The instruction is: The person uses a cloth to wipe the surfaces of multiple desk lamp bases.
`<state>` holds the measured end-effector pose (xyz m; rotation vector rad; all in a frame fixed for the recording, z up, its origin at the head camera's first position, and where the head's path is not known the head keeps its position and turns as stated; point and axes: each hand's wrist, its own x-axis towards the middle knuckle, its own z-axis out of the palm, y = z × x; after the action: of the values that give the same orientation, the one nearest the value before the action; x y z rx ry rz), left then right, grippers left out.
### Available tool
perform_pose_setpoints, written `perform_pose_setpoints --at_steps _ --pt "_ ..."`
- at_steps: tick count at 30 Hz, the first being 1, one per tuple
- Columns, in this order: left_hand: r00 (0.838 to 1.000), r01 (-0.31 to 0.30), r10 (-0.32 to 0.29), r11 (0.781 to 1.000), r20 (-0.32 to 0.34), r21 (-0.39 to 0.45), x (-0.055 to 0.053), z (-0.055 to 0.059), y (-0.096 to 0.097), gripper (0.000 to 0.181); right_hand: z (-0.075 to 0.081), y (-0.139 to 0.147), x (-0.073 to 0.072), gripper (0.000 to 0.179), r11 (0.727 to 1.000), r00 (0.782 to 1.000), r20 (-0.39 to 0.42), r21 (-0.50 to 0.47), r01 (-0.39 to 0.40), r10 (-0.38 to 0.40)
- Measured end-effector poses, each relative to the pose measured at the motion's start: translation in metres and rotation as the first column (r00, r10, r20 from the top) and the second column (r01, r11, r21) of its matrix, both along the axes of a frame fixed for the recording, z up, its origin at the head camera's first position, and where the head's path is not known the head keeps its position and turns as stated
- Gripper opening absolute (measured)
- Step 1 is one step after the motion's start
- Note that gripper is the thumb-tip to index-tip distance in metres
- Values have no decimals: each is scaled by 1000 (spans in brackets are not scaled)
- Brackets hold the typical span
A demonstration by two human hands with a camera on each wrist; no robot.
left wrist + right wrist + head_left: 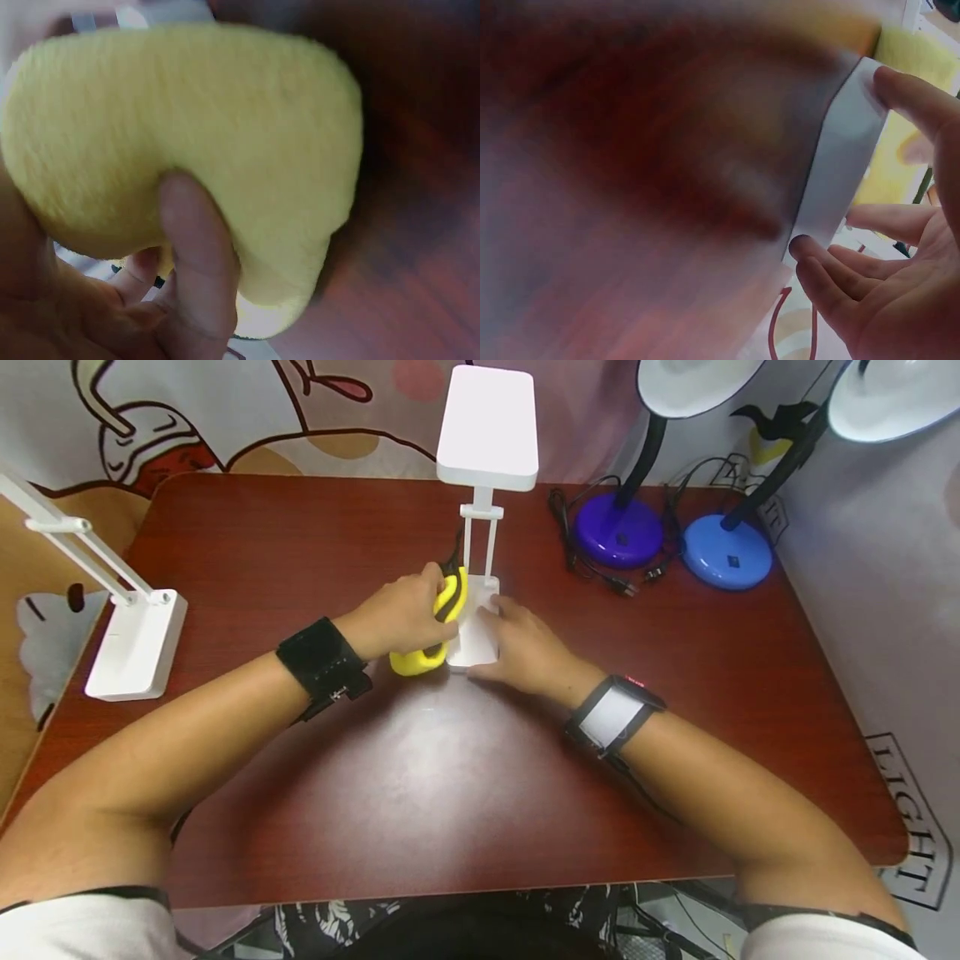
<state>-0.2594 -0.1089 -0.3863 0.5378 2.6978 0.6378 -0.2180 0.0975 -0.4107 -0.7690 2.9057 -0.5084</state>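
My left hand (pixel 401 610) grips a fuzzy yellow plush item (pixel 408 662) with dark parts. In the left wrist view the thumb (pixel 201 255) presses into the yellow plush, whose far side is hidden. It sits against the left side of a white desk lamp (pixel 491 427) standing upright on the table. My right hand (pixel 528 647) holds the lamp's base (pixel 480 639) from its right side. In the right wrist view the thumb and fingertips sit spread along the base's edge (pixel 840 142), with yellow plush (pixel 900 161) behind.
A second white lamp (pixel 138 643) stands at the table's left edge. At the back right are lamps with purple (pixel 618 531) and blue (pixel 727 556) bases, their cables (pixel 573 547) loose beside them. A black-and-yellow object (pixel 772 435) is by the blue one. Patterned cloth (pixel 247 410) backs the table.
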Motion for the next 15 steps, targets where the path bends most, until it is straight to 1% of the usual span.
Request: perform_pose_setpoints --at_steps 3,4,6,8,12,13,15 --pt "999 44 -44 999 22 -19 12 0 4 55 0 0 -2 78 1000 999 -39 -9 -26 26" --pt "998 55 -54 998 26 -22 14 0 5 55 0 0 -2 78 999 999 -44 -8 -31 31" --pt "998 61 -60 998 28 -19 15 -1 4 52 1 1 -2 77 999 998 -50 -7 -40 40" --pt "999 44 -44 999 24 -3 12 -1 2 50 1 1 -3 79 999 998 -53 -2 -40 40" --pt "1000 -9 9 1000 14 20 -2 -1 0 52 0 2 -2 82 1000 998 -48 15 -26 26" --pt "1000 -12 12 1000 16 22 -4 -2 0 52 0 2 -2 83 1000 999 -47 17 -25 26" --pt "1000 6 -7 1000 18 14 -5 -3 1 52 -1 3 -2 83 999 999 -44 10 -30 31"
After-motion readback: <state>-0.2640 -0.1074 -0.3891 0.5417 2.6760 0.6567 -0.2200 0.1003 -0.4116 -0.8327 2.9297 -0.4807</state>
